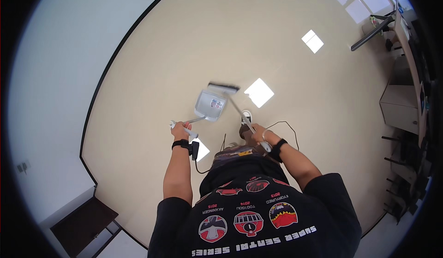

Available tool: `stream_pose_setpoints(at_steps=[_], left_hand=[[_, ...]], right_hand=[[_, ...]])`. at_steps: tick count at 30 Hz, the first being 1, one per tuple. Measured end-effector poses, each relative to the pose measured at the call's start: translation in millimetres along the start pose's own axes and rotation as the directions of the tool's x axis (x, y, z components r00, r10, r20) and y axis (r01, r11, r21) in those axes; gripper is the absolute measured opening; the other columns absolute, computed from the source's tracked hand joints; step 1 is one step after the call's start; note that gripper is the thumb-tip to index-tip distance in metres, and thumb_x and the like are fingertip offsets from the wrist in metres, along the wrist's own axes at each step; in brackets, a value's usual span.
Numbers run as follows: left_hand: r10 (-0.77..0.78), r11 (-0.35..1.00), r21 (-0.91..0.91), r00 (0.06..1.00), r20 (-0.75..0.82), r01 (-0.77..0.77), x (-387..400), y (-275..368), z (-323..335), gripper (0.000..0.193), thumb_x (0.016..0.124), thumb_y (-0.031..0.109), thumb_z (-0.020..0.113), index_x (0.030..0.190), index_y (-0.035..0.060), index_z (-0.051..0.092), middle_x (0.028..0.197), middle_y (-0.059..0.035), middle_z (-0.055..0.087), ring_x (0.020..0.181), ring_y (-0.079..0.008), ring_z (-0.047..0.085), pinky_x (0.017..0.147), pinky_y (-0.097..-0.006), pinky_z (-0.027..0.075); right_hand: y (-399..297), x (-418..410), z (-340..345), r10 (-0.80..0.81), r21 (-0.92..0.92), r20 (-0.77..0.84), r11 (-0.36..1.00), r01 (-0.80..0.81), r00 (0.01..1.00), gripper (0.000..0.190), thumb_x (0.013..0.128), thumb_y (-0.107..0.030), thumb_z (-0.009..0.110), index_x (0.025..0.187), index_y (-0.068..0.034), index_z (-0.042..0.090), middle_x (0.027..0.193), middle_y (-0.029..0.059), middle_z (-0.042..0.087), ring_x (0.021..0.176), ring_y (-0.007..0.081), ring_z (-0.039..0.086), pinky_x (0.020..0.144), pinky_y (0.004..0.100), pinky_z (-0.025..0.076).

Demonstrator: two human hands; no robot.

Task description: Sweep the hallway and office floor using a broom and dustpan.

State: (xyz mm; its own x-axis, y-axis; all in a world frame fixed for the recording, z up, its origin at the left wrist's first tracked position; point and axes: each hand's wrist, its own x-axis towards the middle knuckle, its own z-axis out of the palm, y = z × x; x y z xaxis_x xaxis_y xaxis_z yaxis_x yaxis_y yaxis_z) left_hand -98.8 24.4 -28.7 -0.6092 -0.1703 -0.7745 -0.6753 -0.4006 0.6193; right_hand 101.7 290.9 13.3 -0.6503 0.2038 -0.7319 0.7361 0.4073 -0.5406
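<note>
My left hand (pixel 181 131) grips the pale T-shaped handle of a long-handled dustpan (pixel 208 106). The grey pan rests on the beige floor ahead of me and bears a sticker. In my right hand (pixel 260 134) is the shaft of a broom (pixel 238 109), its pale end cap sticking out below the fist. The broom head (pixel 223 88), white with dark bristles and slightly blurred, lies across the pan's far edge; whether it touches the pan I cannot tell. Any dirt on the pan or floor is too small to make out.
A white wall with black skirting (pixel 104 73) curves along the left. Desks with cabinets (pixel 399 107) and several chairs line the right, where a person's leg (pixel 391 38) shows under a desk. A cable (pixel 290 126) hangs beside my legs. Bright light patches (pixel 259 92) fall on the floor.
</note>
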Motion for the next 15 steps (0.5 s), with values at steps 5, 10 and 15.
stream_pose_setpoints(at_steps=[5,10,15], left_hand=[[-0.033,0.999,-0.024,0.999,0.006,0.033,37.9,-16.4,-80.0,0.021,0.062,-0.005,0.039,0.081,0.0004,0.035,0.075,-0.0133,0.044,0.063,-0.0238,0.053,0.047,-0.0334,0.045],[0.007,1.000,0.027,0.997,-0.070,-0.005,38.6,1.8,-106.9,0.033,0.059,-0.006,0.037,0.090,0.0026,0.036,0.073,-0.0112,0.044,0.060,-0.0231,0.052,0.048,-0.0343,0.044],[0.079,0.992,0.100,0.997,-0.024,-0.076,10.1,59.4,-60.6,0.043,0.059,-0.007,0.037,0.100,0.0046,0.033,0.078,-0.0108,0.043,0.060,-0.0229,0.053,0.047,-0.0333,0.044]], right_hand=[[28.5,-53.3,10.5,-0.055,0.319,0.251,0.947,-0.029,0.966,0.053,0.063,-0.005,0.047,0.113,-0.003,0.031,0.053,0.0046,0.045,0.039,0.0105,0.043,0.039,0.0212,0.039],[37.5,-48.0,-16.6,-0.041,0.404,0.127,0.915,-0.013,0.991,0.053,0.064,-0.003,0.048,0.114,-0.003,0.029,0.054,0.0045,0.045,0.041,0.0109,0.044,0.038,0.0224,0.039],[20.9,-17.7,-50.1,0.026,0.524,-0.143,0.850,0.053,0.989,0.054,0.063,-0.002,0.049,0.113,-0.001,0.028,0.055,0.0065,0.045,0.041,0.0126,0.044,0.037,0.0235,0.038]])
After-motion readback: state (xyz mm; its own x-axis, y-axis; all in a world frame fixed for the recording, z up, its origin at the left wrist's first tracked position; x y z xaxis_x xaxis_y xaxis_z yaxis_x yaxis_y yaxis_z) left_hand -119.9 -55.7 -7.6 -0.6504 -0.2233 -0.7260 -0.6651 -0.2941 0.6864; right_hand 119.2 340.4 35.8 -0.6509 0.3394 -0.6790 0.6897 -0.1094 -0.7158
